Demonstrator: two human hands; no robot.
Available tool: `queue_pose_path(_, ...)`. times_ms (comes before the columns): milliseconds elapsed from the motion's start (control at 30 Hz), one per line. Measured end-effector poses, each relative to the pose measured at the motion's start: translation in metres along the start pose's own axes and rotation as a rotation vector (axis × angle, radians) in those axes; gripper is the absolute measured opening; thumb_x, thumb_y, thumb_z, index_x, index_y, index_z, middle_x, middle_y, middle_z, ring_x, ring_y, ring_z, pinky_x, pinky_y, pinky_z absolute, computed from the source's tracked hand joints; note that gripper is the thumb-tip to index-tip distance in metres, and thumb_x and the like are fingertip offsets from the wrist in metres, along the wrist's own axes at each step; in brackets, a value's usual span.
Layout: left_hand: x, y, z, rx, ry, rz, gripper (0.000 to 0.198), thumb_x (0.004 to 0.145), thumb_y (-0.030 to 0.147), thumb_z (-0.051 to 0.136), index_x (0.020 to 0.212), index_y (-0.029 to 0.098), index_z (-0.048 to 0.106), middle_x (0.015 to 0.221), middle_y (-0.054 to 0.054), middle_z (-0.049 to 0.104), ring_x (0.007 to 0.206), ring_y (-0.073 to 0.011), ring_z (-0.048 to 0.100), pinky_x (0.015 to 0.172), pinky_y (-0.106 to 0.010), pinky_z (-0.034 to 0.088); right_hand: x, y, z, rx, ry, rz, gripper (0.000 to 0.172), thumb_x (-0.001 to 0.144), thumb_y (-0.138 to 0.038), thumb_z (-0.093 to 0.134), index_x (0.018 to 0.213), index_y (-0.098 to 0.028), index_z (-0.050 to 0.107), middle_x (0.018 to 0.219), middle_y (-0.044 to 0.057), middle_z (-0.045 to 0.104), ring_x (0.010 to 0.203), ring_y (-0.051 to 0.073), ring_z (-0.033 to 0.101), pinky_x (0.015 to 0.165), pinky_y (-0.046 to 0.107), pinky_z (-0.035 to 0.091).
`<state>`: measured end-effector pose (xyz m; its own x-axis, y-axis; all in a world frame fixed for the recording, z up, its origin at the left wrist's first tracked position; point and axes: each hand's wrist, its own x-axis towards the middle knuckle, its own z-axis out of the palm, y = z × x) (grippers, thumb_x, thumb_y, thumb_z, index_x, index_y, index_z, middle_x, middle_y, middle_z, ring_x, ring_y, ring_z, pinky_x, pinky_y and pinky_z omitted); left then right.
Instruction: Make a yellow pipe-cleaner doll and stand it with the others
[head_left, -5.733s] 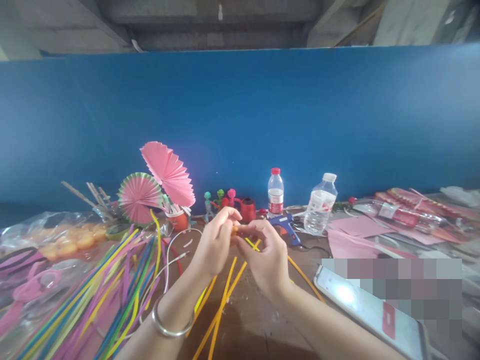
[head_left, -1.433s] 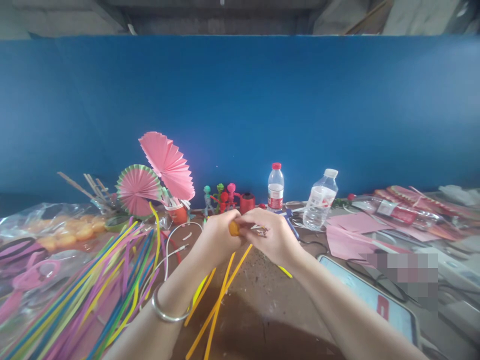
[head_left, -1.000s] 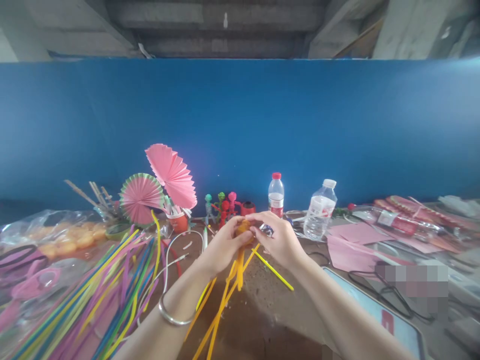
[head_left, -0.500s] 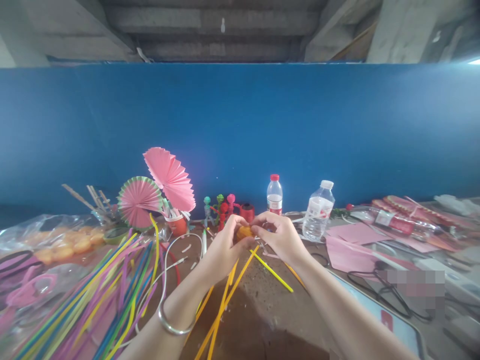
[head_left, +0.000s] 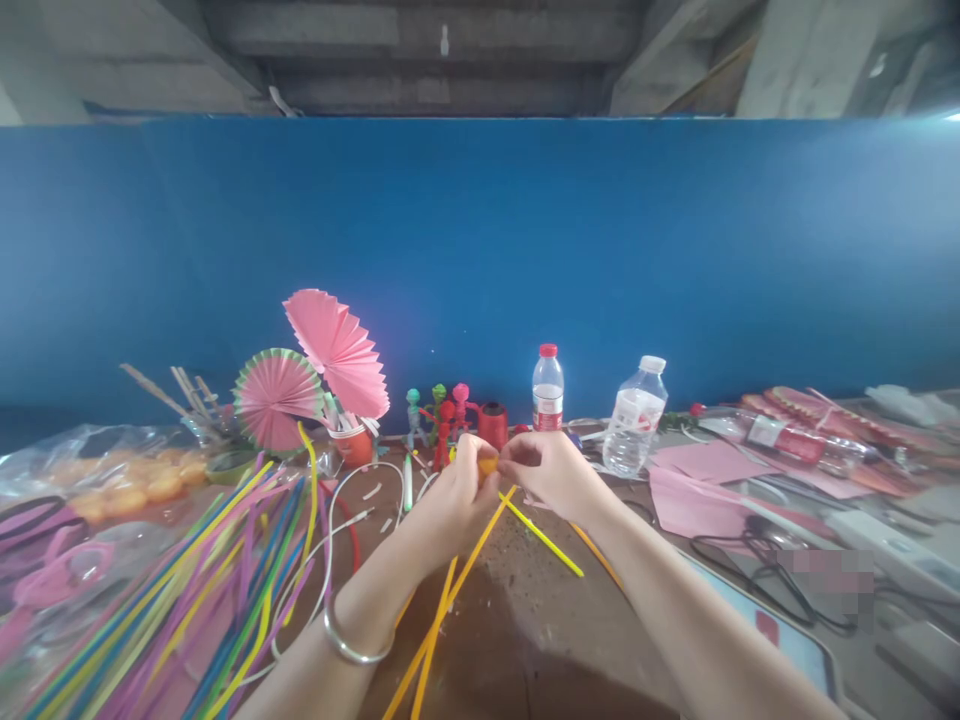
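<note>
Between my two hands, over the middle of the table, is a small wound bundle of orange pipe cleaner [head_left: 487, 466], mostly covered by fingers. My left hand [head_left: 459, 492] is closed round its left side, a silver bangle on the wrist. From the right, thumb and forefinger of my right hand [head_left: 551, 472] pinch at its edge. Long orange pipe cleaners [head_left: 444, 610] lie crossed on the table below my hands. A yellow-green pipe cleaner [head_left: 545, 538] rests under my right hand, and another orange piece shows beside the right forearm.
Many coloured pipe cleaners [head_left: 225, 600] spread at left, near a white cable [head_left: 330, 545]. Small figures [head_left: 445, 420], a red-capped bottle [head_left: 547, 385] and a white-capped bottle [head_left: 635, 425] stand behind. Pink paper [head_left: 697, 500] and a phone [head_left: 780, 620] are at right; paper fans [head_left: 337, 350] rise back left.
My fingers have closed further over the orange bundle, so less of it shows. My right hand has turned slightly, its fingers curling lower. The view has shifted a little.
</note>
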<state>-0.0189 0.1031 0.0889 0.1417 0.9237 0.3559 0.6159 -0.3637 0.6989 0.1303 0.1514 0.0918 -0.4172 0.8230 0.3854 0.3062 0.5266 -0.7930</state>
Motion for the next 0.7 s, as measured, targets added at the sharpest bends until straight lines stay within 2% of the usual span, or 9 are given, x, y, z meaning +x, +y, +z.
queue_pose_path(233, -0.001, 0.001, -0.002, 0.038, -0.001, -0.015, 0.015, 0.083, 0.029, 0.037, 0.095, 0.02, 0.039, 0.087, -0.006, 0.056, 0.077, -0.0192, 0.055, 0.069, -0.033, 0.04, -0.003, -0.008, -0.003, -0.073, 0.047, -0.076, 0.008, 0.071, -0.02, 0.055, 0.066, -0.016, 0.06, 0.065, 0.0, 0.058, 0.054, 0.01, 0.05, 0.05, 0.021, 0.039)
queue_pose_path(467, -0.001, 0.009, -0.01, 0.036, -0.058, 0.006, 0.016, 0.083, 0.029, 0.036, 0.094, 0.018, 0.039, 0.084, -0.005, 0.053, 0.074, -0.0184, 0.053, 0.068, -0.033, 0.038, 0.001, -0.001, -0.001, 0.084, -0.069, -0.065, 0.006, 0.072, -0.02, 0.055, 0.068, -0.016, 0.058, 0.061, -0.003, 0.054, 0.052, 0.008, 0.046, 0.049, 0.02, 0.037)
queue_pose_path(700, -0.001, -0.002, -0.006, -0.044, -0.005, 0.015, 0.015, 0.083, 0.031, 0.037, 0.092, 0.019, 0.042, 0.083, -0.003, 0.054, 0.073, -0.018, 0.053, 0.069, -0.032, 0.038, 0.001, 0.003, 0.001, 0.138, -0.093, -0.152, 0.007, 0.075, -0.022, 0.054, 0.071, -0.017, 0.055, 0.067, -0.002, 0.051, 0.057, 0.009, 0.045, 0.052, 0.021, 0.037)
